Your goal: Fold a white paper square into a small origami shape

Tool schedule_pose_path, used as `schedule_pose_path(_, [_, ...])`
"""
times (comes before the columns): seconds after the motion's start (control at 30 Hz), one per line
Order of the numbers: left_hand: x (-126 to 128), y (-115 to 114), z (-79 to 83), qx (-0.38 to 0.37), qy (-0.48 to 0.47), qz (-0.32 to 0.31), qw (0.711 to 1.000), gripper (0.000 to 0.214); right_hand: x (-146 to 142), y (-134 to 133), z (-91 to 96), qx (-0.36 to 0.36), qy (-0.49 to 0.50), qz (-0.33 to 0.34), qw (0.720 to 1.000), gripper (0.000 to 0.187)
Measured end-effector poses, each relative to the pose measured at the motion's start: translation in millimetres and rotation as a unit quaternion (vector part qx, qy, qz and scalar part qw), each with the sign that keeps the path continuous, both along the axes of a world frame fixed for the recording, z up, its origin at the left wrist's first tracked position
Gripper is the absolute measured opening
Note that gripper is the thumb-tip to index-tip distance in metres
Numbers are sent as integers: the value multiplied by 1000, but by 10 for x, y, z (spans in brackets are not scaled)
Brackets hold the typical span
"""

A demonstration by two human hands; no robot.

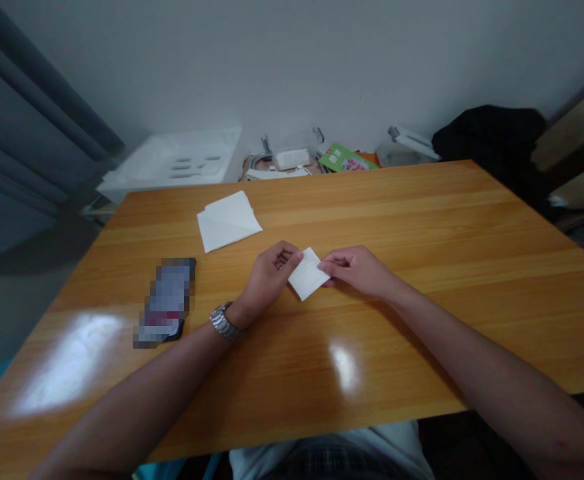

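Observation:
A small white square of folded paper is held between my two hands, low over the middle of the table. My left hand pinches its upper left edge between thumb and fingers. At the right corner, my right hand grips the paper with the thumb on top and the fingers partly beneath. One corner of the square points toward me. Farther back on the left lies a stack of white paper sheets, apart from both hands.
The wooden table has a phone with a blurred-out screen on its left side. Behind the far edge stand a white foam tray, a green booklet and a white box-like item. A dark cloth heap sits back right.

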State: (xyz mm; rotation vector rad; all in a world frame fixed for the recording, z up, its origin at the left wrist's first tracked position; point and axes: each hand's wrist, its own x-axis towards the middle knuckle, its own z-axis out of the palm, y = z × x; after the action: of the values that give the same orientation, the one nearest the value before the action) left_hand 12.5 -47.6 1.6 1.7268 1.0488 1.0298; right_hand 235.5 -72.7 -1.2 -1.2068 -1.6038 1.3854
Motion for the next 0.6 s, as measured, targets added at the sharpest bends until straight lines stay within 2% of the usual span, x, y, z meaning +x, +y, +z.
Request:
schedule_pose_path(0.23, [-27, 40, -15, -3, -17, 21, 1000, 27, -21, -10, 11, -46, 69, 9, 997, 38])
schedule_pose_path(0.6, [-22, 18, -34, -35, 26, -78, 996, 27, 87, -19, 55, -16, -59, 81, 995, 31])
